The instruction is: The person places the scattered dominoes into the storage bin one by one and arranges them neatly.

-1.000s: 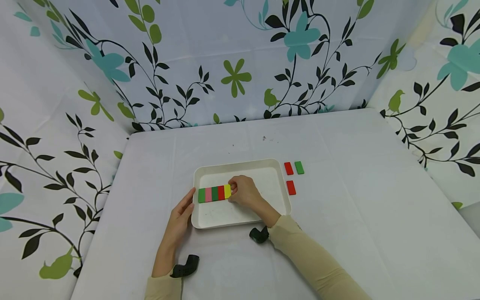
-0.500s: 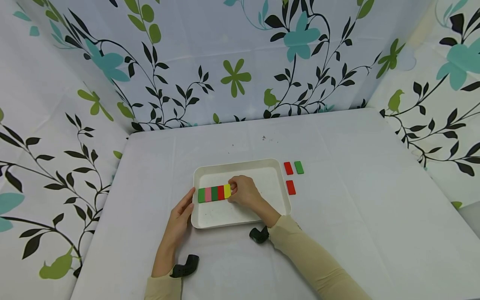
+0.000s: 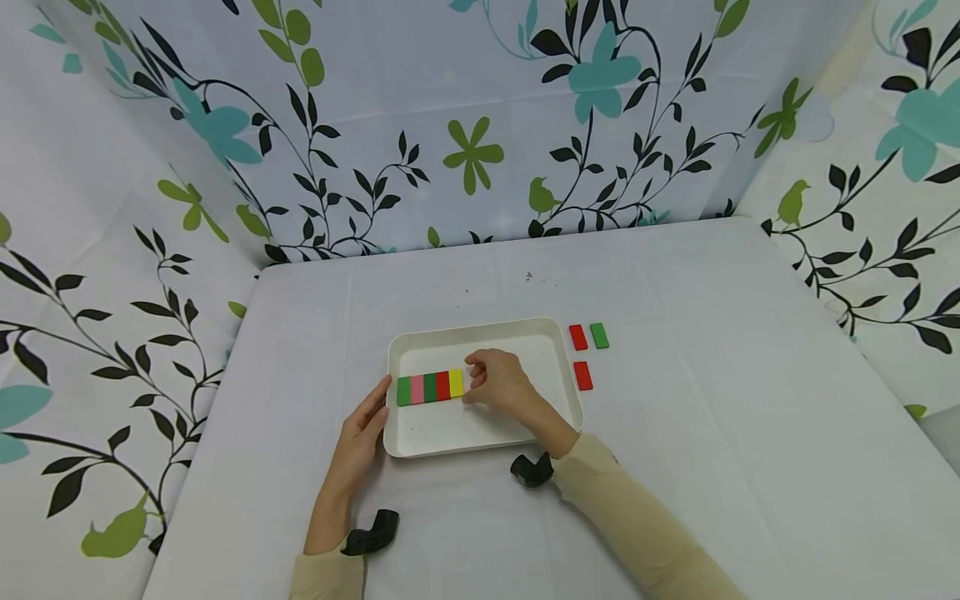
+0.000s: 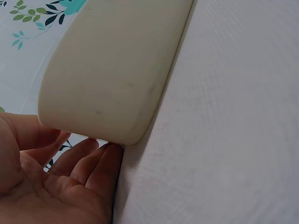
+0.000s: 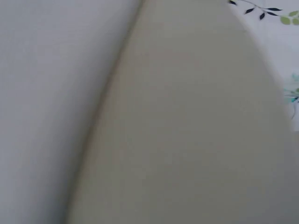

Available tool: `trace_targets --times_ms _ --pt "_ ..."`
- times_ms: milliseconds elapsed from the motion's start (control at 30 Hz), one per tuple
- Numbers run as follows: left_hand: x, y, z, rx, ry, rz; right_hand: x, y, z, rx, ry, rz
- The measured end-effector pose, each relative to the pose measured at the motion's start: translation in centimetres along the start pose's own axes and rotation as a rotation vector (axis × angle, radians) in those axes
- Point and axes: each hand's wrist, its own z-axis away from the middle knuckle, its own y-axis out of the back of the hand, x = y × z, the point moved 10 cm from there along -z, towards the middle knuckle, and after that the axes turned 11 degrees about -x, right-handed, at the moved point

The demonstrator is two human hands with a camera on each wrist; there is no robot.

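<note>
In the head view a white tray (image 3: 480,442) lies on the table, holding a touching row of flat tiles at its left: a green tile (image 3: 404,391), a pink tile (image 3: 417,389), a dark green tile (image 3: 430,387), a red tile (image 3: 442,386) and a yellow tile (image 3: 456,383). My right hand (image 3: 504,385) hovers just right of the yellow tile, fingers loosely bent around nothing. With straight fingers my left hand (image 3: 362,437) touches the tray's left end; the left wrist view shows its fingertips against the outer tray wall (image 4: 107,93).
Right of the tray lie two loose red tiles (image 3: 578,337) and a green tile (image 3: 599,336). Patterned cloth (image 3: 375,125) hangs behind and beside the white table (image 3: 712,375). The right wrist view is blurred, mostly a pale beige surface (image 5: 187,116), with no hand visible.
My right hand has let go of the yellow tile and moved slightly to the right, its fingers parting. The row of tiles and my left hand have stayed in place.
</note>
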Motion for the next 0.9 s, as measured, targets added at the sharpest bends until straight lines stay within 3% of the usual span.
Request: trace_targets --times_ms 267,500,600,900 --pt "0.1 0.1 0.0 0.003 0.005 -0.003 -1.8 4.6 3.7 -0.018 0.105 -0.004" --pt "0.0 0.1 0.0 0.007 0.003 0.002 -1.9 10.8 6.0 0.112 0.233 0.048" --pt "-0.1 0.1 0.0 0.004 -0.005 0.005 -0.1 13.4 6.2 0.178 0.204 0.073" --pt "-0.3 0.0 0.0 -0.002 0.006 0.013 7.5 19.6 6.1 0.289 -0.002 0.11"
